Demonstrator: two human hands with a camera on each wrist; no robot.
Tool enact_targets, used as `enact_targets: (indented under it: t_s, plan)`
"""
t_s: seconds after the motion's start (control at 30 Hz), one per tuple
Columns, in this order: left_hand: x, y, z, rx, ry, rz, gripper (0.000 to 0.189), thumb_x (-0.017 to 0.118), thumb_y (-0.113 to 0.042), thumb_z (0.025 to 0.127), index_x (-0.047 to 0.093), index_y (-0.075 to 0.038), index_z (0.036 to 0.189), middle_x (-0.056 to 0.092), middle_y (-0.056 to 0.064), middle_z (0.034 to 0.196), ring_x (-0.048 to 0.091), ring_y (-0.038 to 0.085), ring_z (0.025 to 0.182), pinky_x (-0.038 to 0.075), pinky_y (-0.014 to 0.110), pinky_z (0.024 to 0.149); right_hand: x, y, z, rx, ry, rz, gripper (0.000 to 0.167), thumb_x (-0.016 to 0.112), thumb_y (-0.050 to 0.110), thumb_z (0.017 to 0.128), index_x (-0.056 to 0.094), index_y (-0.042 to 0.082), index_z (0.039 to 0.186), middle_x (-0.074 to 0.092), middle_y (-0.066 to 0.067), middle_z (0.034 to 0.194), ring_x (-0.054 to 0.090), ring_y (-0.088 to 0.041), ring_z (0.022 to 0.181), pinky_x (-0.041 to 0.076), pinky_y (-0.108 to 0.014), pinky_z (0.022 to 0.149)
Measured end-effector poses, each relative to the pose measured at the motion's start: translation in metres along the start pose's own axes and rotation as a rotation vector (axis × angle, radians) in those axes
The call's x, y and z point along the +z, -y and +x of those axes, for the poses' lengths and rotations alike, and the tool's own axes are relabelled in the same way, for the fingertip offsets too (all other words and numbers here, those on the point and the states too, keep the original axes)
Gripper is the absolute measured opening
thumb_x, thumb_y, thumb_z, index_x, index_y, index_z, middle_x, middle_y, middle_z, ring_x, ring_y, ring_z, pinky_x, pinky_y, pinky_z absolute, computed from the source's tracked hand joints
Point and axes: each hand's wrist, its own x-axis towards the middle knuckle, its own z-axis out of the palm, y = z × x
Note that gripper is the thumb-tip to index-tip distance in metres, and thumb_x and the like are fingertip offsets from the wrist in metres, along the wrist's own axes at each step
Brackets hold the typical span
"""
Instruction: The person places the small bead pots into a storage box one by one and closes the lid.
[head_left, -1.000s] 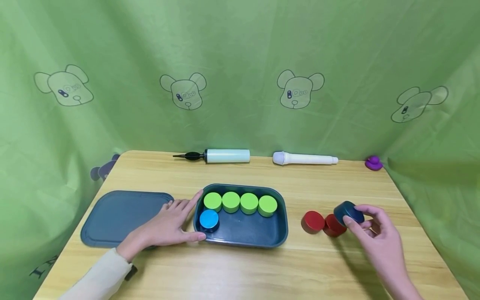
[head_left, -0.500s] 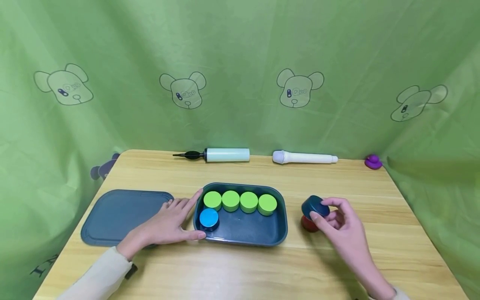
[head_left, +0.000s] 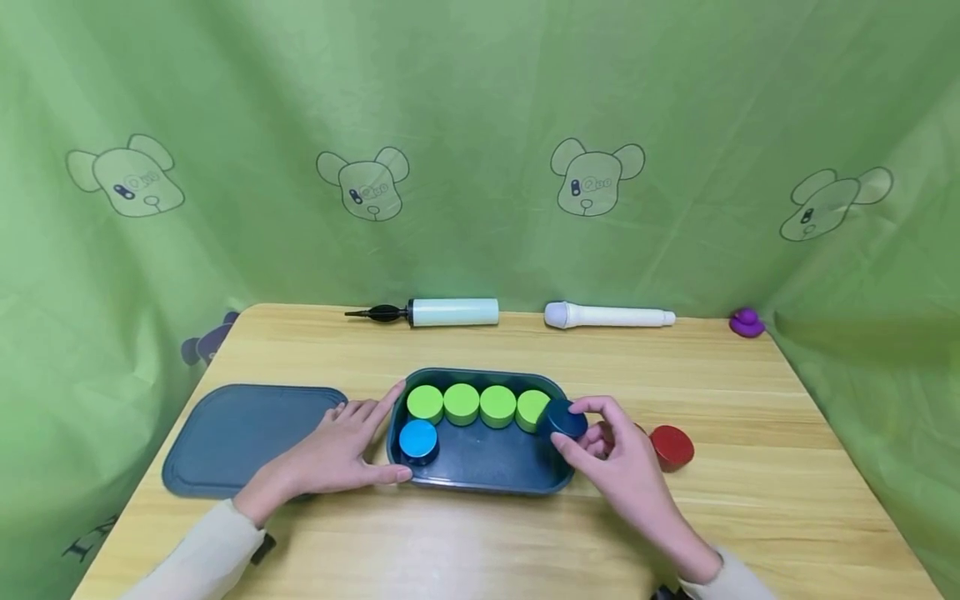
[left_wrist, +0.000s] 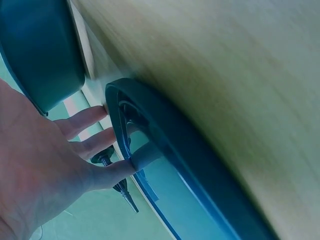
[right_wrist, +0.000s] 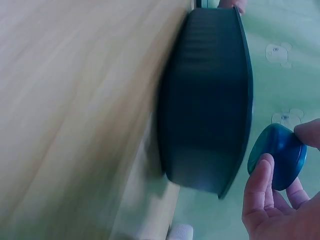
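My left hand [head_left: 337, 450] rests at the left end of the dark blue-grey box [head_left: 487, 475], with straight thumb and forefinger touching its rim. In the left wrist view its other fingers spread over the edge of the lid [left_wrist: 185, 140]. Above the box's right end, my right hand [head_left: 618, 454] pinches a dark blue cylinder [head_left: 564, 419] between thumb and fingers. The right wrist view has that cylinder [right_wrist: 280, 155] tilted, apart from the box wall [right_wrist: 205, 100]. Inside the box, several green-topped cylinders [head_left: 461, 402] line the back wall, and a blue cylinder [head_left: 418, 439] stands front left.
Right of the box stands a red cylinder [head_left: 672, 447]; another is mostly hidden behind my right hand. The lid [head_left: 232, 437] lies flat at left. Along the back edge are a pale hand pump [head_left: 453, 312], a white microphone-shaped item [head_left: 615, 317] and a purple duck-like toy [head_left: 747, 322].
My right hand has carried the dark blue cylinder leftward, from above the red cylinders to over the box's right end. My left hand stays at the box's left rim.
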Motion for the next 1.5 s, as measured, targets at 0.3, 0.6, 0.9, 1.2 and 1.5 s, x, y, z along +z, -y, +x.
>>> enact_targets:
  t_s: [0.3,0.6,0.9,1.2,1.5]
  plan:
    - [0.001,-0.001,0.000,0.004,-0.004,0.004,0.118,0.064,-0.084,0.092,-0.001,-0.034,0.177,0.041,0.020,0.169,0.035,0.046,0.156,0.015,0.083,0.119,0.027,0.010,0.007,0.018,0.098,0.003,0.042,0.092,0.024,0.092,0.066,0.020,0.124,0.069,-0.004,0.088,0.067,-0.023,0.078,0.058,-0.028,0.070]
    - [0.000,0.001,-0.001,-0.004,-0.007,0.004,0.117,0.063,-0.085,0.092,-0.001,-0.036,0.177,0.039,0.019,0.170,0.034,0.047,0.157,0.015,0.083,0.118,0.057,0.020,0.015,-0.001,0.179,-0.088,0.042,0.094,0.030,0.090,0.065,0.019,0.118,0.069,0.005,0.079,0.066,-0.015,0.070,0.056,-0.029,0.065]
    - [0.003,-0.001,0.000,0.003,-0.002,-0.006,0.118,0.064,-0.084,0.092,-0.001,-0.035,0.177,0.042,0.022,0.167,0.036,0.047,0.155,0.017,0.084,0.117,0.083,0.025,0.020,-0.092,0.277,-0.200,0.041,0.093,0.037,0.090,0.065,0.019,0.114,0.065,0.010,0.077,0.064,-0.006,0.067,0.054,-0.029,0.064]
    - [-0.002,-0.003,0.000,0.000,0.002,0.008,0.116,0.064,-0.082,0.094,0.000,-0.034,0.178,0.042,0.023,0.166,0.037,0.049,0.154,0.017,0.086,0.115,0.102,0.025,0.028,-0.087,0.352,-0.241,0.038,0.094,0.025,0.090,0.065,0.014,0.111,0.064,0.004,0.082,0.062,-0.007,0.067,0.053,-0.028,0.063]
    - [0.000,-0.001,0.000,0.012,-0.009,0.015,0.116,0.063,-0.083,0.094,0.001,-0.032,0.178,0.043,0.023,0.166,0.038,0.047,0.154,0.018,0.085,0.116,0.105,0.023,0.033,-0.042,0.410,-0.154,0.034,0.092,0.015,0.091,0.066,0.012,0.112,0.068,-0.001,0.092,0.069,-0.011,0.074,0.058,-0.030,0.067]
